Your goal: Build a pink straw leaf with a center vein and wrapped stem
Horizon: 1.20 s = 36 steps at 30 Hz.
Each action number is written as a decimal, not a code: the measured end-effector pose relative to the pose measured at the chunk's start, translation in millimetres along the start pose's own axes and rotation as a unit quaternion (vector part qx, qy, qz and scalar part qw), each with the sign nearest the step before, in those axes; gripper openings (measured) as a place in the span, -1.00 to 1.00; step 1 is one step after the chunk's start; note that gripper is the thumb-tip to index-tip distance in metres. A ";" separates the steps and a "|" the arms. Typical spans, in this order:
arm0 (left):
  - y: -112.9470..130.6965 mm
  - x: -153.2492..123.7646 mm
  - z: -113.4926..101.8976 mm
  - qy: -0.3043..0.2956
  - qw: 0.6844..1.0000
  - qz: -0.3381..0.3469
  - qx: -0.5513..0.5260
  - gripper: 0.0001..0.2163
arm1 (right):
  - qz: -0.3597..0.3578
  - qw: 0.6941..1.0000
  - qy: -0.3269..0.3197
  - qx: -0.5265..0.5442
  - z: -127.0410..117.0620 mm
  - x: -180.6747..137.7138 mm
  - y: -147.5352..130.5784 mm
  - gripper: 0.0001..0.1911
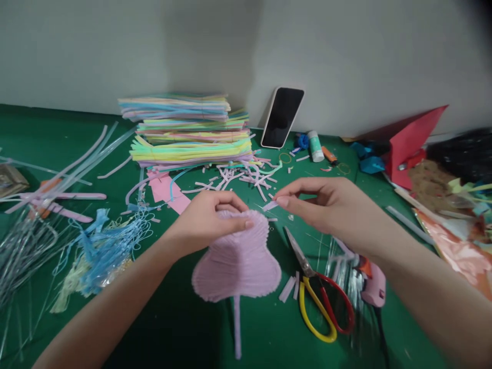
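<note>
My left hand [217,220] grips the top of a lilac fan-shaped piece [240,266], thumb on its near face and the other fingers behind. The piece looks built from rows of fuzzy pipe cleaners, and its lilac stem [237,328] points toward me. Just right of its top edge, my right hand [319,205] pinches a short lilac pipe cleaner piece [270,205] between thumb and fingertips. Scissors [307,271] with one yellow and one red handle lie below my right hand. Short lilac offcuts [287,289] rest beside their blades.
Bundled pastel pipe cleaners [192,148] are stacked by the wall. A phone [282,118] leans there, near a glue stick [315,146]. Blue tassels [100,251] lie at left. A pink glue gun [374,287] with a cord sits at right, near red paper [411,148].
</note>
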<state>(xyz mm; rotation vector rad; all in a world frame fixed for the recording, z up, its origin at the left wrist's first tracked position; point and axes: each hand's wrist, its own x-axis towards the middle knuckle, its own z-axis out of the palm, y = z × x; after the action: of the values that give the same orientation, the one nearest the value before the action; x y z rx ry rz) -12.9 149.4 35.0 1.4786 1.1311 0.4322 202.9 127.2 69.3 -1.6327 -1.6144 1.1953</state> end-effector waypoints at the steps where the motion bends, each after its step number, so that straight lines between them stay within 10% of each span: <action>1: 5.2 2.5 -1.8 -0.003 0.999 0.015 0.032 -0.76 | 0.001 1.000 0.000 -0.002 0.1 3.1 -2.0 -0.84; 24: -1.6 2.2 12.2 -0.038 0.995 -0.015 -0.092 -0.79 | 0.167 0.972 -0.062 0.156 19.3 0.4 14.6 -0.84; 36: -9.5 8.4 16.6 0.018 0.980 -0.039 -0.197 -0.87 | 0.107 0.978 -0.070 0.164 20.1 -3.3 15.1 -0.73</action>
<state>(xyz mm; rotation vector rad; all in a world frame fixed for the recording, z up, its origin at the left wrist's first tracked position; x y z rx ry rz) 0.4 146.0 19.3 1.0812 1.0568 0.5922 193.2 118.0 47.8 -1.5616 -1.2576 1.6242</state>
